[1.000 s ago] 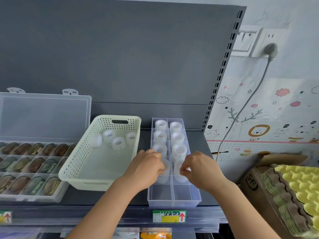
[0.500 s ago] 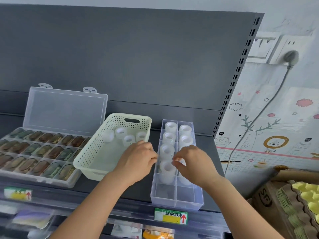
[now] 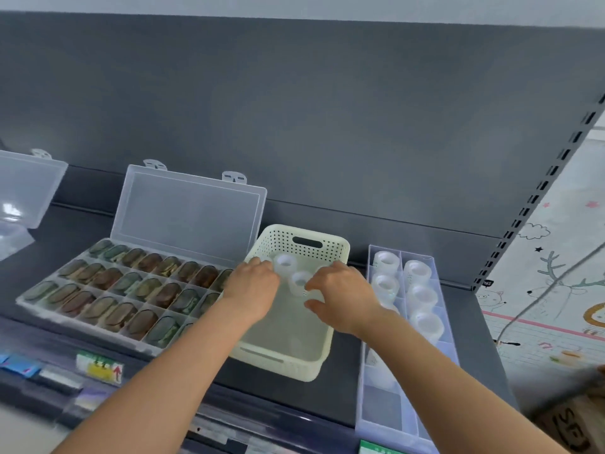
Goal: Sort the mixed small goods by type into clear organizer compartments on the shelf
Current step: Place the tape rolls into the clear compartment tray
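Lower right, the clear organizer [image 3: 381, 411] runs lengthwise away from me, with tape rolls [image 3: 422, 296] standing hole-up in its farther cells. In the cream basket [image 3: 281, 362] at centre, the right hand [image 3: 343, 296] parts thumb and forefinger beside an upright roll [image 3: 298, 282], perhaps touching it. The left hand [image 3: 252, 290] curls at the far-left corner; I cannot tell its grip.
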